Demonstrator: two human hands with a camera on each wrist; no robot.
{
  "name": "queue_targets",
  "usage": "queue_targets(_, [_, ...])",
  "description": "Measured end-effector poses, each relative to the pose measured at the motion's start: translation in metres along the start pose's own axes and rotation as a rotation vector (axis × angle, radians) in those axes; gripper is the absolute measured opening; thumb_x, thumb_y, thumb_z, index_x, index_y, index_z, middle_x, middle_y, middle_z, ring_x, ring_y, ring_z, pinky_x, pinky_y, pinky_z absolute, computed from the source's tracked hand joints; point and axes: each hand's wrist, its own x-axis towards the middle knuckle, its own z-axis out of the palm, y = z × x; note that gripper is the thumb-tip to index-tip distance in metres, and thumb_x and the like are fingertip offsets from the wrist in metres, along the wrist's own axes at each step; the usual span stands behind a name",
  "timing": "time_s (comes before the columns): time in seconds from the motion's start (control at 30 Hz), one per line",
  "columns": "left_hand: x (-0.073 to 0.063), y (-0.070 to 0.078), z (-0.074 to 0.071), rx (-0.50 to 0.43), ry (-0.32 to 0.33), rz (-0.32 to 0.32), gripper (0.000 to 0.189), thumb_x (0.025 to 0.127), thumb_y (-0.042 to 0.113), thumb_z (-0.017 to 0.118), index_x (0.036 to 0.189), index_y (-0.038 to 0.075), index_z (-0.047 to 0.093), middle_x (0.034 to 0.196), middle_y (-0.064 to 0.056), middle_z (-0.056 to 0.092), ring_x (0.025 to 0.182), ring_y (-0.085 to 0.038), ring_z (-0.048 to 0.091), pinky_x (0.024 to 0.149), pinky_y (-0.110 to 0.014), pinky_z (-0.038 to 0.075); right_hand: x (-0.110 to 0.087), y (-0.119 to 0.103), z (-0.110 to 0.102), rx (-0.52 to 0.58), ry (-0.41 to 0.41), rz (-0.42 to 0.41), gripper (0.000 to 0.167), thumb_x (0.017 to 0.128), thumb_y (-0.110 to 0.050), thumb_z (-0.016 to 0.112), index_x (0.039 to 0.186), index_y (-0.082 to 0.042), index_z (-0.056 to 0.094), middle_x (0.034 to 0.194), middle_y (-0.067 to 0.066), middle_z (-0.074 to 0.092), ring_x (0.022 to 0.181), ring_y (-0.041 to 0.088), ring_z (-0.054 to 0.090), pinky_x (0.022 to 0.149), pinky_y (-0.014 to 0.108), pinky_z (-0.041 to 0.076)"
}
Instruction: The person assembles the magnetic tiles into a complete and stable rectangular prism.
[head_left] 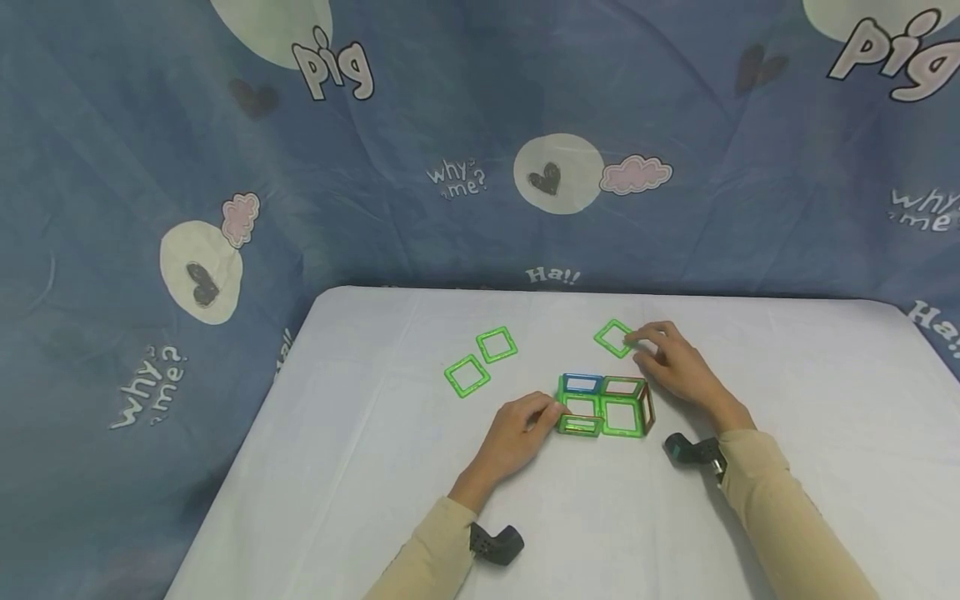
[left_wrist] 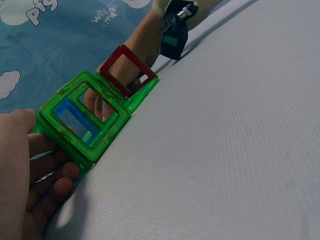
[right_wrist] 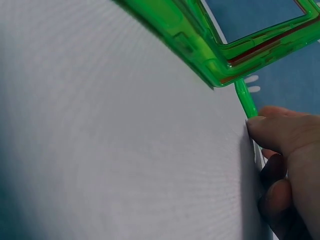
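Pinching a green tile (head_left: 607, 347) at its three-o'clock corner with my right hand (head_left: 678, 367), I grip the tile structure (head_left: 602, 407) at nine o'clock with my left hand (head_left: 519, 429).

Built tile shape (head_left: 602, 408) – glossy, see-through plastic, smooth moulded edges, bright highlights. Blue tile (head_left: 582, 377) and red tile (left_wrist: 140, 61) in it look like the same shiny plastic. Loose green tiles (head_left: 477, 387) likewise plastic, glossy. Bench (head_left: 825, 400) covered in white cloth, matt, fine ribbed weave close up. Backdrop (head_left: 450, 100): printed blue cloth, soft creases, mostly matt. Sleeves (head_left: 780, 508) – matt beige fabric. Wrist devices (head_left: 498, 546) look like dark hard plastic; small silvery fitting (left_wrist: 188, 11) seems metal.
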Motion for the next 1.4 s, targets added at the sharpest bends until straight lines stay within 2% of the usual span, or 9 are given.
queue_targets(0.17, [0.0, 0.0, 0.0, -0.002, 0.006, 0.013, 0.036, 0.1, 0.045, 0.04, 0.103, 0.021, 0.068, 0.096, 0.008, 0.067, 0.096, -0.005, 0.062, 0.09, -0.026, 0.05, -0.001, 0.0, 0.0, 0.011, 0.001, -0.014, 0.028, 0.095, -0.014, 0.057, 0.122, -0.013, 0.061, 0.129, 0.015, 0.044, 0.074, 0.017, 0.047, 0.065, 0.03, 0.041])
queue_targets(0.4, [0.0, 0.0, 0.0, -0.01, -0.001, 0.001, 0.035, 0.1, 0.044, 0.042, 0.104, 0.021, 0.068, 0.098, 0.008, 0.068, 0.1, -0.006, 0.062, 0.092, -0.027, 0.05, -0.002, 0.004, 0.004, 0.009, 0.008, 0.03, 0.024, 0.094, -0.016, 0.058, 0.117, -0.014, 0.064, 0.129, 0.013, 0.046, 0.078, 0.017, 0.049, 0.07, 0.031, 0.042])
queue_targets(0.6, [0.0, 0.001, 0.0, -0.016, 0.002, -0.002, 0.036, 0.099, 0.045, 0.041, 0.103, 0.022, 0.068, 0.098, 0.009, 0.068, 0.099, -0.006, 0.062, 0.092, -0.027, 0.05, -0.003, 0.003, 0.004, 0.001, 0.026, 0.026, 0.023, 0.093, -0.015, 0.061, 0.116, -0.013, 0.065, 0.128, 0.013, 0.047, 0.08, 0.018, 0.052, 0.071, 0.032, 0.044])
queue_targets(0.9, [-0.001, 0.001, 0.0, -0.011, 0.0, -0.01, 0.037, 0.099, 0.046, 0.041, 0.104, 0.021, 0.068, 0.099, 0.008, 0.068, 0.099, -0.006, 0.062, 0.092, -0.027, 0.049, -0.008, 0.002, 0.009, 0.036, 0.082, 0.054, 0.015, 0.091, -0.019, 0.063, 0.105, -0.012, 0.067, 0.124, 0.013, 0.049, 0.095, 0.027, 0.057, 0.082, 0.045, 0.047])
queue_targets(1.13, [-0.001, 0.001, 0.0, -0.007, 0.008, -0.015, 0.039, 0.098, 0.049, 0.04, 0.104, 0.022, 0.068, 0.098, 0.009, 0.068, 0.099, -0.006, 0.062, 0.092, -0.027, 0.05, -0.012, 0.002, 0.011, 0.155, 0.161, 0.117, 0.022, 0.094, -0.026, 0.058, 0.105, -0.008, 0.066, 0.123, 0.013, 0.048, 0.106, 0.024, 0.051, 0.083, 0.028, 0.044])
queue_targets(1.27, [-0.001, -0.001, 0.0, -0.01, 0.008, -0.016, 0.04, 0.098, 0.051, 0.04, 0.104, 0.022, 0.067, 0.098, 0.009, 0.068, 0.099, -0.006, 0.062, 0.091, -0.027, 0.05, -0.014, 0.002, 0.011, 0.2, 0.192, 0.125, 0.025, 0.095, -0.028, 0.057, 0.106, -0.007, 0.065, 0.123, 0.012, 0.049, 0.114, 0.019, 0.046, 0.089, 0.024, 0.042])
queue_targets(1.3, [-0.001, -0.002, 0.0, -0.009, 0.007, -0.017, 0.04, 0.098, 0.051, 0.039, 0.104, 0.023, 0.067, 0.098, 0.009, 0.068, 0.099, -0.006, 0.062, 0.091, -0.027, 0.05, -0.015, 0.002, 0.011, 0.221, 0.202, 0.128, 0.026, 0.095, -0.028, 0.057, 0.107, -0.007, 0.064, 0.123, 0.013, 0.049, 0.115, 0.02, 0.045, 0.093, 0.028, 0.043])
queue_targets(1.33, [-0.001, -0.002, 0.0, -0.008, 0.006, -0.017, 0.04, 0.098, 0.051, 0.039, 0.104, 0.023, 0.067, 0.098, 0.009, 0.068, 0.099, -0.006, 0.062, 0.091, -0.027, 0.049, -0.016, 0.002, 0.011, 0.237, 0.216, 0.132, 0.026, 0.095, -0.029, 0.057, 0.108, -0.007, 0.064, 0.123, 0.012, 0.049, 0.116, 0.017, 0.045, 0.096, 0.032, 0.043])
queue_targets(1.4, [-0.001, -0.001, 0.0, -0.005, 0.004, -0.013, 0.041, 0.098, 0.051, 0.039, 0.104, 0.023, 0.067, 0.098, 0.009, 0.068, 0.099, -0.007, 0.062, 0.091, -0.027, 0.05, -0.019, 0.002, 0.011, 0.276, 0.247, 0.149, 0.028, 0.096, -0.03, 0.055, 0.109, -0.007, 0.063, 0.122, 0.008, 0.049, 0.101, 0.011, 0.051, 0.086, 0.028, 0.049])
